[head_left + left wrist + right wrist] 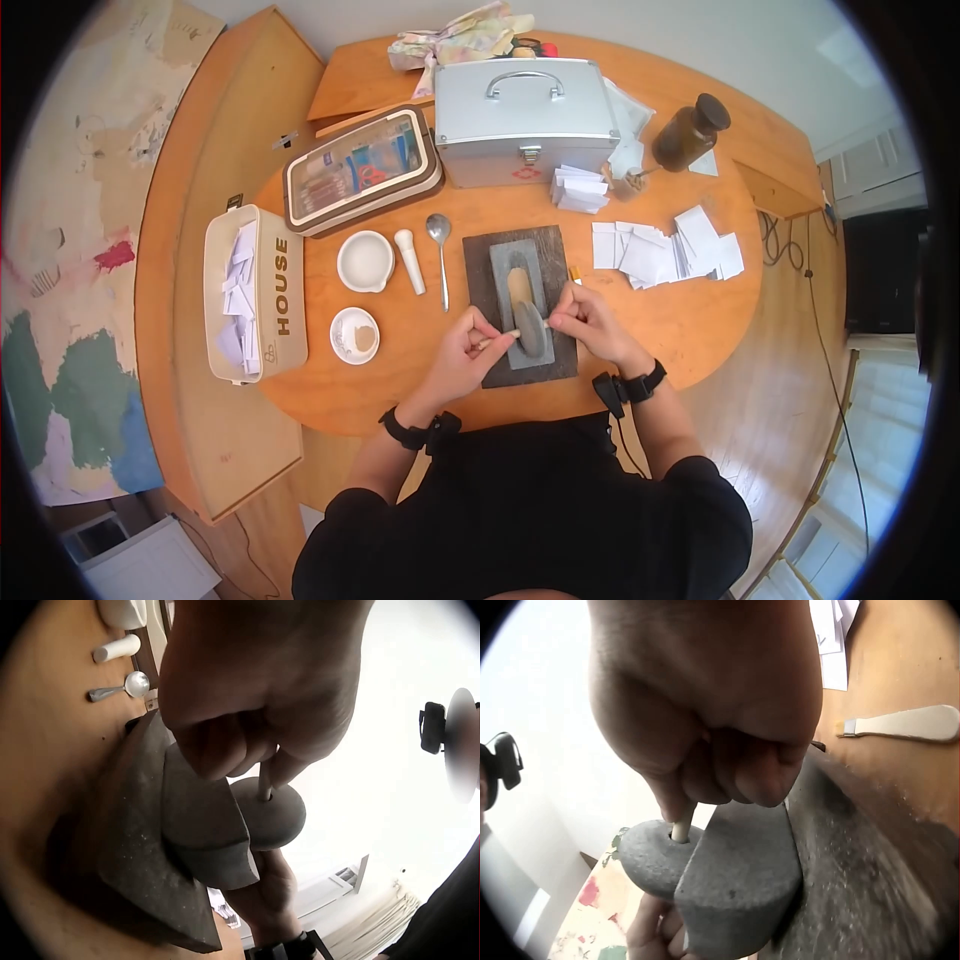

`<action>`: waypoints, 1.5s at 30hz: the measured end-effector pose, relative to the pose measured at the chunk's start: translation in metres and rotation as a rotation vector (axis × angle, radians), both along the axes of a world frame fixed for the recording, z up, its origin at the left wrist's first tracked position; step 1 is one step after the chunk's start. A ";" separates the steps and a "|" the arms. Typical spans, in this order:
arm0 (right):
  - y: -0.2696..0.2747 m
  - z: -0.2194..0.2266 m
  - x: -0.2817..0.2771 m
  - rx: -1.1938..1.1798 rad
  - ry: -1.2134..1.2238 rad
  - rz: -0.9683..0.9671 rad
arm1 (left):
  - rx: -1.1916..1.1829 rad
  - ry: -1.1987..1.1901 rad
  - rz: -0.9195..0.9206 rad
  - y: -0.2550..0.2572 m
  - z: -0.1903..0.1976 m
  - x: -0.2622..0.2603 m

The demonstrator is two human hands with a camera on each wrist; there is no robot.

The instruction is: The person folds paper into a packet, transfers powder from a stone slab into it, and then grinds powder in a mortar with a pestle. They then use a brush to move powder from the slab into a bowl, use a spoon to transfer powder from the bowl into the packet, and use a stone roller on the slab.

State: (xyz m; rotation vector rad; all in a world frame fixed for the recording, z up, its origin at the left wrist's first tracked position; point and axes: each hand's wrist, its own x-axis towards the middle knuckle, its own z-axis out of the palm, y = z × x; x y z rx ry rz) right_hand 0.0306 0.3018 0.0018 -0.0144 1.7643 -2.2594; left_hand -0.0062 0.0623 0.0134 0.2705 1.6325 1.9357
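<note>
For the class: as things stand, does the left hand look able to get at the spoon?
Probably yes: the spoon lies close by on the table, uncovered, with nothing visible between. The left hand would first need to let go of the stick through the stone wheel.

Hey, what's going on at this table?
Someone's left hand and right hand grip opposite ends of a pale rod running through a gray stone wheel. The wheel sits toward the near end of a stone trough, with tan powder showing beyond it. The trough rests on a dark board.
</note>
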 end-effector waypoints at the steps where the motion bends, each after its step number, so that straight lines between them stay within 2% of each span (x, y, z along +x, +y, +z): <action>1: -0.001 0.001 -0.009 0.004 0.000 -0.004 | -0.002 0.011 0.005 0.001 -0.002 -0.004; 3: 0.006 -0.003 -0.031 0.003 0.002 0.034 | -0.018 0.084 0.045 0.007 -0.009 -0.017; 5: 0.005 -0.005 -0.052 0.012 0.021 -0.043 | -0.048 0.207 0.119 0.017 -0.018 -0.040; 9: 0.006 -0.010 -0.061 0.045 0.044 -0.103 | -0.127 0.225 0.110 0.025 -0.002 -0.059; 12: 0.002 -0.005 -0.032 0.064 -0.032 -0.100 | -0.131 0.223 0.032 0.018 -0.003 -0.038; 15: 0.000 0.000 0.005 0.064 -0.017 -0.044 | -0.201 0.098 -0.135 0.001 0.016 -0.011; 17: 0.002 0.017 0.010 0.122 -0.027 0.002 | -0.162 0.081 -0.111 0.000 0.011 -0.011; 19: 0.001 0.013 -0.002 0.175 -0.015 -0.030 | -0.112 0.102 -0.079 0.002 -0.006 -0.018; 21: 0.001 -0.001 -0.023 0.256 -0.005 -0.091 | -0.081 0.160 0.033 0.015 -0.013 -0.039; 24: -0.008 0.003 -0.050 0.160 0.101 -0.240 | -0.090 0.193 0.103 0.022 -0.007 -0.063; 25: -0.008 0.008 -0.052 0.197 0.083 -0.227 | -0.099 0.195 0.111 0.022 -0.006 -0.067; 28: -0.011 0.009 -0.036 0.297 0.028 -0.198 | -0.125 0.107 0.074 0.014 -0.011 -0.058; 31: -0.016 0.019 0.003 0.302 -0.018 -0.134 | -0.054 0.042 -0.028 -0.002 -0.027 -0.029; 34: -0.023 0.038 0.025 0.304 -0.035 -0.110 | 0.039 -0.013 -0.058 -0.009 -0.023 -0.014; 39: -0.020 0.021 -0.011 0.320 0.061 -0.193 | 0.001 0.032 0.018 0.006 -0.033 -0.044; 42: -0.016 0.015 -0.039 0.228 0.046 -0.225 | -0.008 0.055 0.093 0.014 -0.038 -0.065; 45: -0.016 0.017 -0.045 0.263 0.075 -0.222 | -0.044 0.048 0.097 0.013 -0.027 -0.059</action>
